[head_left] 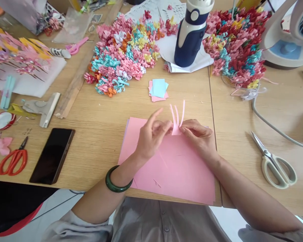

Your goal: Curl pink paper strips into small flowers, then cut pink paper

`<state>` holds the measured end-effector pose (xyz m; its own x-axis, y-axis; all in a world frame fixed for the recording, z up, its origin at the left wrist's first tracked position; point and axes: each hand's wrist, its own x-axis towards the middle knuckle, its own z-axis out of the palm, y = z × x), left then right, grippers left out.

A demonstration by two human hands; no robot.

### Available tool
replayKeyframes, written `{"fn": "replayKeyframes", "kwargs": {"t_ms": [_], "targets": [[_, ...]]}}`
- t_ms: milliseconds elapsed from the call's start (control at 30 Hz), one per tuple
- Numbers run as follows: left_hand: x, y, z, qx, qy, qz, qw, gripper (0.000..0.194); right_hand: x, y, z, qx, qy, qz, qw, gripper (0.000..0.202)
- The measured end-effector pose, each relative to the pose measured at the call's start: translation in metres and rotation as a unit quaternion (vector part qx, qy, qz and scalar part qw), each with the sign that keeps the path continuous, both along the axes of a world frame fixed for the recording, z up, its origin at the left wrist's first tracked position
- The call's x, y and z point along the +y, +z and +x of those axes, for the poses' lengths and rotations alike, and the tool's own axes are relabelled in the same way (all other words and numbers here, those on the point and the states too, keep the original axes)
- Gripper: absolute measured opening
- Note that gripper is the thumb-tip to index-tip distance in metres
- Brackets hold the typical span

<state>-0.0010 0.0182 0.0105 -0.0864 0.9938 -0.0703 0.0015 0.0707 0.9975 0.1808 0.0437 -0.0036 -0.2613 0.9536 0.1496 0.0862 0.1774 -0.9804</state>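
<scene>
Between my two hands, above a large pink sheet [176,171], is a small pink paper piece [176,130] with several narrow strips pointing up and away from me. My left hand [153,134] pinches the piece's left side with thumb and bent fingers, its index finger raised. My right hand [198,134] grips the lower right corner between thumb and fingertips. Thin pink slivers lie on the sheet. Just beyond it sits a small stack of light blue and pink squares [159,89].
Heaps of curled paper flowers [127,53] lie at the back, beside a navy bottle [189,37]. White-handled scissors [277,164] are at right, near a cable and a fan [288,43]. A phone [53,155], red scissors [14,159] and a wooden strip [74,84] are at left.
</scene>
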Motion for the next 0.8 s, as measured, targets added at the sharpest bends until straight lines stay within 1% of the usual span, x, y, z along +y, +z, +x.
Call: {"fn": "replayKeyframes", "kwargs": {"t_ms": [33, 100, 167, 333, 467, 600, 700, 800], "targets": [[-0.0007, 0.0009, 0.0023, -0.019, -0.025, -0.021, 0.999, 0.067, -0.0004, 0.0009, -0.0004, 0.001, 0.002, 0.001, 1.0, 0.006], [-0.0015, 0.0008, 0.0062, -0.069, -0.043, -0.048, 0.996, 0.069, -0.0013, 0.0027, -0.0015, -0.002, 0.002, 0.011, 1.0, 0.007], [-0.0017, -0.0008, 0.0083, -0.101, -0.038, -0.064, 0.992, 0.068, -0.0022, 0.004, -0.0024, -0.024, -0.002, 0.04, 0.999, 0.009], [-0.0027, -0.0044, 0.0086, -0.14, -0.037, -0.081, 0.986, 0.068, -0.002, 0.0025, -0.003, -0.091, -0.005, 0.161, 0.983, 0.015], [-0.0018, -0.0051, 0.0084, -0.155, -0.024, -0.099, 0.983, 0.062, -0.0001, -0.001, -0.0027, -0.111, 0.001, 0.216, 0.97, 0.017], [0.0008, -0.0054, 0.0082, -0.174, -0.015, -0.105, 0.979, 0.061, 0.0006, 0.0007, -0.0028, -0.137, 0.008, 0.215, 0.967, 0.018], [0.0014, -0.006, 0.0085, -0.175, -0.023, -0.094, 0.98, 0.066, 0.0005, 0.0039, -0.002, -0.151, 0.001, 0.185, 0.971, 0.016], [0.0011, -0.0071, 0.0085, -0.158, -0.027, -0.088, 0.983, 0.065, 0.0003, 0.0057, -0.0008, -0.139, -0.012, 0.149, 0.979, 0.016]]}}
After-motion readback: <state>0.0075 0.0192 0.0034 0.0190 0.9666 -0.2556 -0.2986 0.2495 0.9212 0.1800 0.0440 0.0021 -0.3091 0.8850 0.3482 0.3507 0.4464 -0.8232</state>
